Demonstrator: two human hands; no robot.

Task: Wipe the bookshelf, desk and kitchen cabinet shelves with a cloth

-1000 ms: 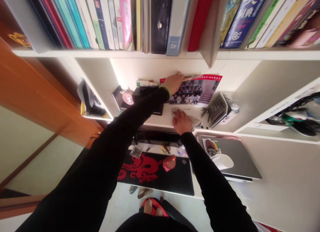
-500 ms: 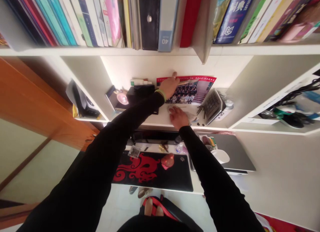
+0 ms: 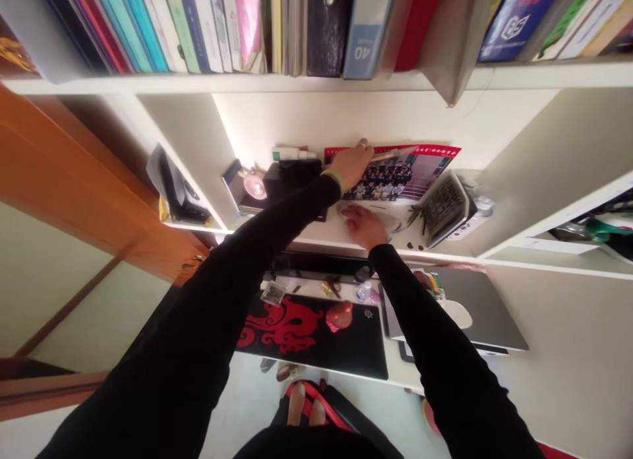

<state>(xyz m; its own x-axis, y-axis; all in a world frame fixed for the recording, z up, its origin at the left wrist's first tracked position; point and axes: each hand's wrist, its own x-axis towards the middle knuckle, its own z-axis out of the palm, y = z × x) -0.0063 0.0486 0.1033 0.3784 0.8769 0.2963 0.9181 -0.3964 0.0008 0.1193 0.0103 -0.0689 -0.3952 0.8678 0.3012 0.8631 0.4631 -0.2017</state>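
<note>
Shifted since the earlier frame: mostly our view, with the books (image 3: 205,33) now higher at the top of the frame and the shelf (image 3: 316,235) items further right. Right hand (image 3: 364,227) fingers look more curled; left hand (image 3: 352,165) keeps its place on the photo (image 3: 398,175).

Photo: centre of the frame, slightly right, its red band uppermost. We cannot tell whether it lies flat or leans on the back panel. Left hand is over its upper left part, one finger past the top edge; pinch or flat press, we cannot tell.

Right hand is just below the photo, fingers bent over a white cloth (image 3: 392,219) on the shelf. Grip hidden, so pinching is not confirmed.

Progress: we judge the work under way, not finished, since both hands are engaged. Done so far: cloth down on the shelf, photo under the left hand. Left, as we read it: neither is released; two small dark pieces (image 3: 410,246) right of the cloth and the black box (image 3: 279,182) left of centre are untouched by either hand.
</note>
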